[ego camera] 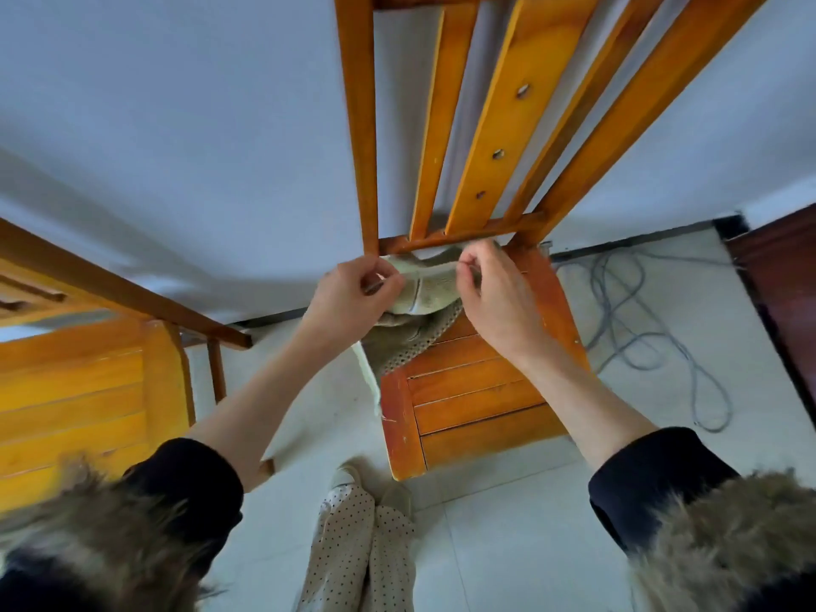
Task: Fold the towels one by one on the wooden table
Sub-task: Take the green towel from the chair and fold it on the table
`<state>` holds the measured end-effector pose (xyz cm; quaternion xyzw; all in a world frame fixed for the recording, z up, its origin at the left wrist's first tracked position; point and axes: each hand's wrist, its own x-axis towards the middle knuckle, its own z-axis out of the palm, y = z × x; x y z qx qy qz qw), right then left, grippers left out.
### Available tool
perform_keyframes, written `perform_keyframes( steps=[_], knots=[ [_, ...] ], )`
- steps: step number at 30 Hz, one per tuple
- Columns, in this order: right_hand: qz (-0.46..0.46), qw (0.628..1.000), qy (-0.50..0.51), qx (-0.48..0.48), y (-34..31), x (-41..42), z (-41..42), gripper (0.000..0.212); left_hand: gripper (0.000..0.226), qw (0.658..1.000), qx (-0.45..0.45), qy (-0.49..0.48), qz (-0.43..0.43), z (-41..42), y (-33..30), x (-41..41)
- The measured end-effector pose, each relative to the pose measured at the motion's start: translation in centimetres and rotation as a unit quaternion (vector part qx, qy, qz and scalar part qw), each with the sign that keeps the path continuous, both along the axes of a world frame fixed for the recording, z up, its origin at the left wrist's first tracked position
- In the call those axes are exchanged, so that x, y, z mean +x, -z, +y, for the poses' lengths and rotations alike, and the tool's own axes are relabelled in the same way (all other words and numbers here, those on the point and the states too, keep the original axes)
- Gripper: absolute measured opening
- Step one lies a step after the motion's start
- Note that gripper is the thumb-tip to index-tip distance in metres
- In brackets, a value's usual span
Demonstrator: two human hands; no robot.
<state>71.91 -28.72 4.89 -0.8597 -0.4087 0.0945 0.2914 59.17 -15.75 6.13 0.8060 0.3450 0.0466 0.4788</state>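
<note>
A pale green towel [426, 288] lies bunched at the back of a wooden chair seat [477, 390], on top of a brownish dotted towel [408, 344] that spills over the seat's left edge. My left hand [353, 295] pinches the pale towel's left edge. My right hand [490, 293] pinches its right edge. Both hands sit just below the chair's slatted backrest [468, 125]. The towel's middle hangs slack between them.
A second wooden chair or table piece [79, 399] stands at the left. Grey cables [640, 329] lie coiled on the tiled floor at the right. A dark wooden door edge [781, 293] is at far right. My legs and slippers [366, 523] stand before the chair.
</note>
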Motion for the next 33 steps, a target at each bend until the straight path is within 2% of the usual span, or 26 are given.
perform_keyframes(
  steps=[7,10,12,15,19,22,25,28,30,33],
  knots=[
    [-0.084,0.994,-0.07,0.003,-13.3,-1.5,-1.1,0.017,0.01,0.992,0.088,0.047,-0.078,1.2,-12.5,-1.9],
    [-0.103,0.992,-0.066,0.022,-18.1,-2.7,-1.7,0.016,0.007,0.987,0.081,0.056,-0.127,1.3,-17.6,-3.1],
    [-0.107,0.993,-0.035,0.042,-20.8,-3.6,-2.1,0.014,0.01,0.98,0.086,0.074,-0.163,1.1,-21.1,-4.0],
    [-0.115,0.991,0.038,0.062,-23.8,-5.1,-2.9,0.016,0.013,0.966,0.141,0.102,-0.193,0.5,-25.6,-5.4],
    [-0.123,0.98,0.12,0.096,-25.1,-7.6,-4.1,0.015,0.01,0.952,0.192,0.111,-0.209,-0.5,-29.0,-7.5],
    [-0.068,0.976,0.18,0.104,-25.6,-8.8,-4.9,0.015,0.014,0.95,0.206,0.11,-0.206,-1.0,-30.4,-9.2],
    [-0.027,0.976,0.185,0.112,-27.1,-9.5,-4.9,0.026,0.016,0.955,0.224,0.102,-0.166,-1.1,-31.7,-11.0],
    [0.025,0.976,0.134,0.169,-29.4,-10.7,-4.6,0.04,0.015,0.953,0.255,0.085,-0.139,-1.0,-33.4,-13.1],
    [0.065,0.976,0.081,0.194,-30.7,-11.8,-4.8,0.041,0.013,0.951,0.276,0.062,-0.123,-0.9,-34.4,-14.9],
    [0.037,0.981,0.03,0.19,-32.1,-13.4,-5.1,0.036,0.01,0.946,0.307,0.015,-0.102,-1.5,-35.6,-17.4]
  ],
)
